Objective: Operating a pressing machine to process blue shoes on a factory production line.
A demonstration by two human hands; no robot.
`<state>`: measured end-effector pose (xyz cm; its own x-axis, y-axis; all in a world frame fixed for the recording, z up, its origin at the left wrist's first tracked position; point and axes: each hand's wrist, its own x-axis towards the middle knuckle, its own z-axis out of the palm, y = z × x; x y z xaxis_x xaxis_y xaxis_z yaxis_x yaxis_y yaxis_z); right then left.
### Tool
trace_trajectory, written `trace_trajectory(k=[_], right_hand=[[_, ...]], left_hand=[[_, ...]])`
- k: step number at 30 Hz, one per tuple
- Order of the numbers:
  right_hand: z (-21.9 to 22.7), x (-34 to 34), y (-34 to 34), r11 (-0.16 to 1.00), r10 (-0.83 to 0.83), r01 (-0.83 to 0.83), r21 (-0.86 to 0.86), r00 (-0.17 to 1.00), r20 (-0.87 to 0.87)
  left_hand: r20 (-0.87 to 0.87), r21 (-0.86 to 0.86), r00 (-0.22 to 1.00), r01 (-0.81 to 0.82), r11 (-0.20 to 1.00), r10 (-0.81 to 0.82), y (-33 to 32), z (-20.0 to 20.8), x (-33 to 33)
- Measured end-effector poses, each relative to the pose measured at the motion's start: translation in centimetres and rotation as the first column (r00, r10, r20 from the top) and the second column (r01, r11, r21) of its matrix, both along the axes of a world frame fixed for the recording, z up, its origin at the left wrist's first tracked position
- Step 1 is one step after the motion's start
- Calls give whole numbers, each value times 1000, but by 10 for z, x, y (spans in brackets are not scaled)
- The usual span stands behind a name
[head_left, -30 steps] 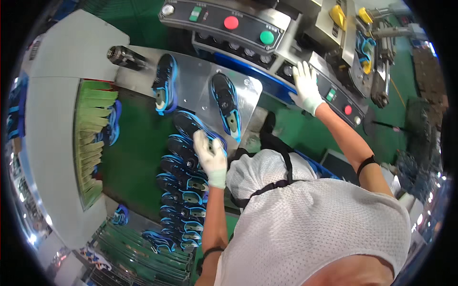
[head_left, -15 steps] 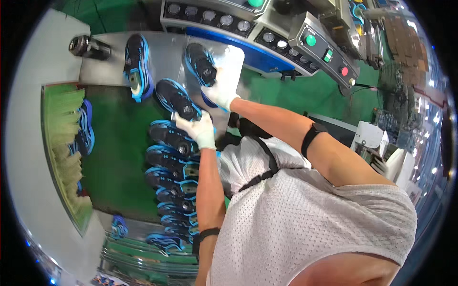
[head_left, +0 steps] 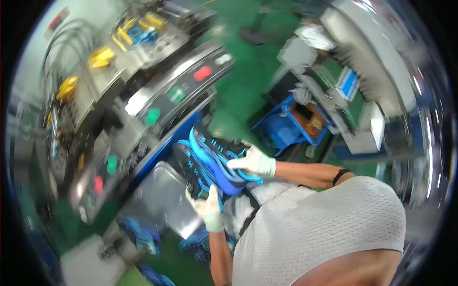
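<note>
Two black sneakers with bright blue soles are up in front of me, pressed sole to sole. My white-gloved left hand (head_left: 207, 207) grips the nearer-left sneaker (head_left: 183, 162) by its heel end. In my right hand (head_left: 255, 163), also gloved in white, is the other sneaker (head_left: 210, 138), with the thumb along its side. Below them lies a shiny metal tabletop (head_left: 167, 198). More blue-and-black sneakers (head_left: 140, 233) show, blurred, at the lower left.
On the left stands a machine with a control panel (head_left: 179, 88) bearing green and red buttons. Yellow parts (head_left: 101, 56) lie on its upper deck. A blue bin (head_left: 281, 126) sits on the green floor to the right, beside a conveyor-like bench (head_left: 334, 90).
Both sneakers under my hands have come up off the metal table and now sit together, soles facing. My view has swung right, toward the machine and the blue bin.
</note>
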<state>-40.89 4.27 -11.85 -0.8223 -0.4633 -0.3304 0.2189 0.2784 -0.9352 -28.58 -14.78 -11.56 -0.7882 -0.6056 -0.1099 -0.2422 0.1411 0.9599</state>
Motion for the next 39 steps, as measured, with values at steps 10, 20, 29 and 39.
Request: trace_trajectory(k=[10,20,29,39], right_hand=[[119,-2,251,493,-869,855,-159,494,-39],[114,-81,529,-74,-821,962,264,91,-563],[119,-200,526,-45,-508,999,30,3,-861],[-87,-211,165,957,253,-263,126,964,83]], left_hand=[[-204,220,630,775,592,-749,199,101,-201],[-26,-593,349,749,295,-937,530,81,-437],[-235,-559,296,738,377,-926,510,47,-481],[524,-195,848,210,958,-80,4,-105,-95]])
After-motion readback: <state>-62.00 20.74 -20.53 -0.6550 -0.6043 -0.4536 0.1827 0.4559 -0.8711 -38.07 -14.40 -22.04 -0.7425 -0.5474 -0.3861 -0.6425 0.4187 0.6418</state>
